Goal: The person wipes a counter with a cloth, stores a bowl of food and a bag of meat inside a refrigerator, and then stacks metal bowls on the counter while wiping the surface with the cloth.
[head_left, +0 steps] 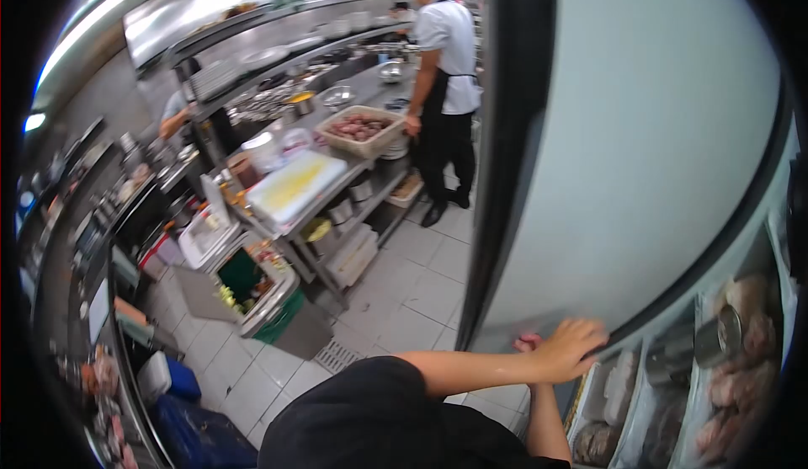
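Observation:
My left hand (571, 351) reaches across to the right, fingers stretched out and apart, at the lower edge of an open refrigerator door (648, 141). It holds nothing that I can see. My right forearm (547, 427) comes up beneath my left forearm, and my right hand is mostly hidden behind it. Just past the crossing, against the door, shows a small pinkish-red lump (528, 343); I cannot tell whether my right hand holds it. Below and right of my left hand, refrigerator containers (614, 385) hold pale pieces and packed raw meat (732, 385).
A co-worker (446, 56) stands by a steel table with a tub of reddish pieces (364, 130) and a yellow-stained cutting board (296, 187). An open waste bin (290, 317) stands on the tiled floor, near a floor drain (339, 358). Blue bins (198, 431) are at lower left.

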